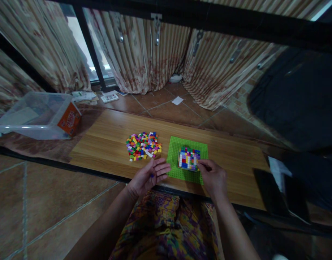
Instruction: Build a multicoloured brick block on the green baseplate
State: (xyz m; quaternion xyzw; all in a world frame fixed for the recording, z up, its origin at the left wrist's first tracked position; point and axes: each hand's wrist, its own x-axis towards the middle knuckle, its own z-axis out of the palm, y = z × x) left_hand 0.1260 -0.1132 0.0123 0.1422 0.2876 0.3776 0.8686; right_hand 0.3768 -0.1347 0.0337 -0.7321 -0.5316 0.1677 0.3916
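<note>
My left hand [152, 173] is palm up with its fingers stretched out, and a small dark blue building brick [152, 176] lies on the palm. To its right is a green studded baseplate [173, 144]. A low block structure of many-coloured building bricks [188, 159] stands on this plate. My right hand [213, 176] is at the structure's right edge, thumb and forefinger pinched on a small brick that the fingertips mostly hide. Beyond my left hand lies a loose pile of coloured bricks [144, 144].
The long wooden tabletop [236, 162] carries the pile and the plate. A clear plastic box [46, 112] with an orange label stands at the far left. Dark flat objects [271, 191] lie at the right end. Curtains [166, 54] hang behind, above a tiled floor [60, 202].
</note>
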